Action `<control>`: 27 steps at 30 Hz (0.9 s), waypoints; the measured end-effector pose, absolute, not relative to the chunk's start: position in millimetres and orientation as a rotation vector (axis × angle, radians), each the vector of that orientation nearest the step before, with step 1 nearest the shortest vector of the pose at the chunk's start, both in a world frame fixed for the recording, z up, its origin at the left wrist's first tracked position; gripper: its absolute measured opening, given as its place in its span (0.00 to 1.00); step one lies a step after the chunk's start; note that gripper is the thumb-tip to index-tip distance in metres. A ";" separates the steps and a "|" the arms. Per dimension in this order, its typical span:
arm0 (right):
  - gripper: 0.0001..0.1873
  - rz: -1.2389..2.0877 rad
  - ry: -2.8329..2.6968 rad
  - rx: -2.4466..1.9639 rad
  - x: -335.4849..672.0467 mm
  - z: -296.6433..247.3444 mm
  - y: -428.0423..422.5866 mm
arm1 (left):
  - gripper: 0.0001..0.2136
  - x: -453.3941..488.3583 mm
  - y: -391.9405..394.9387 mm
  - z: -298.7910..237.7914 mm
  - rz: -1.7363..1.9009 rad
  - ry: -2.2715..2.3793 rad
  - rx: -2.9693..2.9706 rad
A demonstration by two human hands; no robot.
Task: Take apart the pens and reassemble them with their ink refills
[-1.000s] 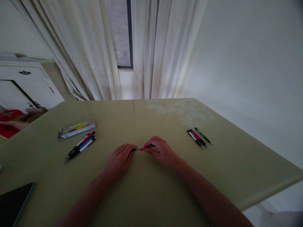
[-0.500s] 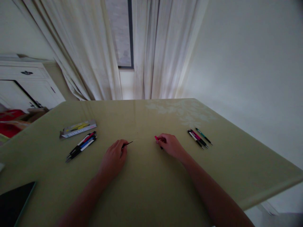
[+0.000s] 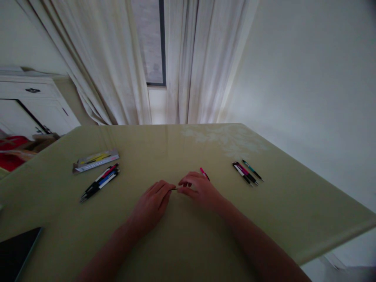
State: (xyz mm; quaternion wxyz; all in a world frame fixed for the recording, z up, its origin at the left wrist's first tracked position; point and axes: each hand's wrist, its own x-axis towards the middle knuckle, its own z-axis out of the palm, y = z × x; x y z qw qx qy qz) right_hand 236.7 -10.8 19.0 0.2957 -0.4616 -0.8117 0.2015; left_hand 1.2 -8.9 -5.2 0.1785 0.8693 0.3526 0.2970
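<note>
Near the middle of the table, my left hand point(image 3: 154, 199) is closed around a thin dark pen refill point(image 3: 174, 189), whose narrow end sticks out to the right past the fingertips. My right hand point(image 3: 199, 190) faces it from the other side, thumb and fingers curved and apart, with the refill's tip at or just short of them. Whether they touch, I cannot tell. Just beyond my right hand lies a pink and dark pen part point(image 3: 205, 173), partly hidden by that hand.
Several pens point(image 3: 100, 183) lie bunched on the left, below a printed pen box point(image 3: 96, 161). More pens point(image 3: 246, 173) and a slim green one point(image 3: 252, 170) rest at the right. A dark flat object point(image 3: 19, 252) lies at the lower left of the table point(image 3: 188, 243).
My right hand has let go of the pink pen part, now on the table, and moved left toward the refill. My left hand has shifted right and slightly nearer with the refill.
</note>
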 end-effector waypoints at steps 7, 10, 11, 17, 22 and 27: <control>0.09 0.434 -2.235 -1.198 232.2 14.1 -13.7 | 0.12 -1.5 -5.8 -7.4 0.815 1.069 2.452; 0.09 0.411 -2.174 -1.223 242.4 15.4 -9.7 | 0.11 -4.2 -2.3 -7.3 0.821 1.144 2.429; 0.09 0.407 -2.157 -1.226 244.3 15.5 -8.7 | 0.11 -4.9 -1.4 -6.8 0.829 1.161 2.417; 0.05 0.467 -2.093 -1.220 248.6 14.7 -5.1 | 0.12 -8.4 1.2 -3.6 0.854 1.215 2.424; 0.04 0.407 -2.044 -1.305 267.7 15.1 2.6 | 0.14 -11.5 5.3 -10.7 0.870 1.339 2.399; 0.03 0.354 -2.070 -1.483 270.9 9.8 4.8 | 0.13 -10.7 7.5 -19.5 0.844 1.355 2.395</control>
